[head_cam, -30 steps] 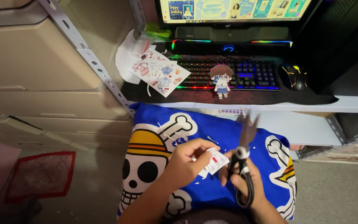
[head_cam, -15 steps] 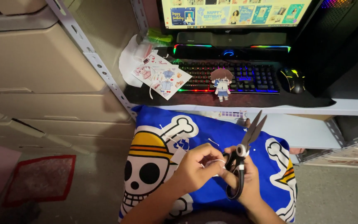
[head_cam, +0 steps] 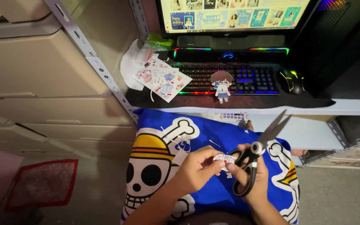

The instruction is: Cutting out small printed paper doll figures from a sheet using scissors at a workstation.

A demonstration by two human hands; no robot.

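Over your lap, on the blue cushion printed with a skull in a straw hat, your two hands meet close together. Your left hand pinches a small white paper cut-out between thumb and fingertips, the fingers curled shut on it, and the paper sits right between the hands, touching both. Your right hand grips a pair of black-handled scissors, fingers through the loops; the blades stand a little apart and point up and away to the right, clear of the paper, while the handles lie just beside the cut-out. Small white paper scraps lie on the cushion near your left hand. Beyond your knees, a dark desk mat lies on the shelf, and on it a keyboard with rainbow lighting. A small paper figure with brown hair stands upright against the front of the keyboard, well apart from your hands. To the left of the keyboard lies a sheet of printed paper-doll clothes, tilted, partly over a white paper. A mouse with yellow-green light rests to the right of the keyboard. A monitor glows at the back, with a lit sound bar under it. A red mat lies on the floor to your left.
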